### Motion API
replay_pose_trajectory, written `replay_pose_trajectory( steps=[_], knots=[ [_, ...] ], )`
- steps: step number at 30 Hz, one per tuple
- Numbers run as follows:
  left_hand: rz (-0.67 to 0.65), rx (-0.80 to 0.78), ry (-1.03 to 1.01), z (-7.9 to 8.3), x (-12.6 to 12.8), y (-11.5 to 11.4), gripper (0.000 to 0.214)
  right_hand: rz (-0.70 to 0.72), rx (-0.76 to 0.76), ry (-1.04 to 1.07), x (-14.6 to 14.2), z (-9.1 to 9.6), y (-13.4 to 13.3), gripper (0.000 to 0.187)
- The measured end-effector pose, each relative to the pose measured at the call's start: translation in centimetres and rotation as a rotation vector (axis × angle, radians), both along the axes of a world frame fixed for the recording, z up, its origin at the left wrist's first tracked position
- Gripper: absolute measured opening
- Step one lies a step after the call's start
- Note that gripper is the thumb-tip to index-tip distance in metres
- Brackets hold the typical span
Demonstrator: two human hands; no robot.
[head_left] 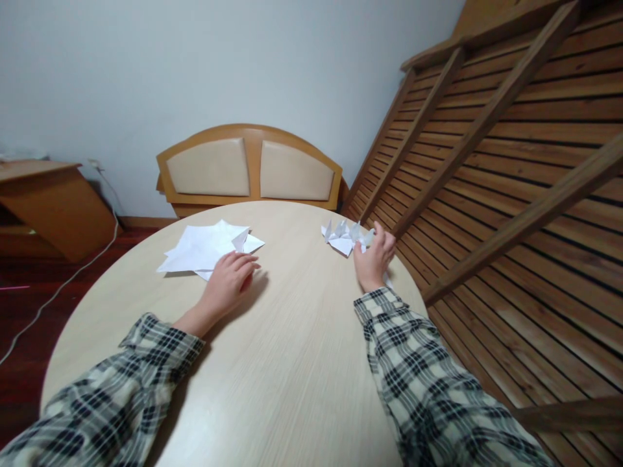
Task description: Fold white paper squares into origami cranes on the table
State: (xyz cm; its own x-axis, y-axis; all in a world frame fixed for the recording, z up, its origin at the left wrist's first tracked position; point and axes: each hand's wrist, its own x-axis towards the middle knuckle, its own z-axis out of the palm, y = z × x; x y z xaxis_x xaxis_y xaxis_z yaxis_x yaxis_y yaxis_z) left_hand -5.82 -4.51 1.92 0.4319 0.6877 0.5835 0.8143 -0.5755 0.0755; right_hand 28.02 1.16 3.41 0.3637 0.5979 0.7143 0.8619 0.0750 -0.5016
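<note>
My left hand (233, 279) hovers low over the table at the near right corner of a pile of white paper sheets (204, 246), fingers loosely bent with nothing in them. A small folded white paper piece (240, 240) stands up at the pile's right side. Toward the table's right edge, my right hand (374, 258) has its thumb and fingers around a folded paper crane (366, 237). Beside it sits a cluster of several more folded white paper cranes (341, 240). More white paper shows just behind my right wrist, partly hidden.
Everything lies on a round, pale wooden table (292, 350). A headboard with cream panels (209, 168) stands beyond it against the wall. Wooden slats (487, 194) lean close along the right. At left are a wooden desk (48, 201) and a white cable (73, 275).
</note>
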Motion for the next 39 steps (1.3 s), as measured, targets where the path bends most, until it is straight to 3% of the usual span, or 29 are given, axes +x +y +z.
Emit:
replay_pose_trajectory(
  steps=[6, 10, 12, 15, 19, 22, 24, 26, 28, 33, 39],
  knots=[
    [-0.273, -0.044, -0.055, -0.8, 5.6, -1.7, 0.028, -0.161, -0.256, -0.157, 3.7, -0.2, 0.8, 0.056],
    [-0.311, -0.055, -0.07, -0.5, 6.0, -2.0, 0.027, -0.156, -0.528, -0.122, 4.1, 0.0, 0.8, 0.031],
    [-0.305, -0.063, -0.075, -0.4, 5.7, -1.9, 0.026, -0.168, -0.569, -0.114, 3.8, 0.4, 0.6, 0.027],
    [-0.295, -0.082, -0.104, -0.5, 5.3, -1.7, 0.026, -0.127, -0.345, -0.187, 2.0, 1.0, -0.2, 0.033],
    [-0.251, -0.132, -0.176, -0.7, 5.6, -1.5, 0.023, 0.305, -0.054, -0.506, -2.2, 0.8, -2.1, 0.032],
    [-0.077, -0.089, -0.423, -0.8, 5.6, -1.3, 0.017, 0.627, 0.036, -0.673, -5.3, -0.2, -3.6, 0.034],
    [0.054, 0.029, -0.605, -0.8, 5.3, -1.2, 0.012, 0.741, 0.064, -0.736, -6.8, -0.9, -4.4, 0.037],
    [0.087, 0.113, -0.656, -0.7, 4.9, -1.2, 0.012, 0.793, 0.109, -0.803, -7.9, -1.3, -5.0, 0.038],
    [0.041, 0.134, -0.616, -0.5, 4.7, -1.3, 0.014, 0.82, 0.148, -0.882, -8.5, -1.6, -5.3, 0.035],
    [-0.084, 0.111, -0.447, -0.3, 4.8, -2.0, 0.016, 0.827, 0.228, -0.954, -9.5, -1.8, -5.4, 0.025],
    [-0.104, 0.036, -0.508, 0.0, 5.1, -2.4, 0.013, 0.827, 0.241, -0.983, -10.0, -2.1, -5.3, 0.021]
  ],
)
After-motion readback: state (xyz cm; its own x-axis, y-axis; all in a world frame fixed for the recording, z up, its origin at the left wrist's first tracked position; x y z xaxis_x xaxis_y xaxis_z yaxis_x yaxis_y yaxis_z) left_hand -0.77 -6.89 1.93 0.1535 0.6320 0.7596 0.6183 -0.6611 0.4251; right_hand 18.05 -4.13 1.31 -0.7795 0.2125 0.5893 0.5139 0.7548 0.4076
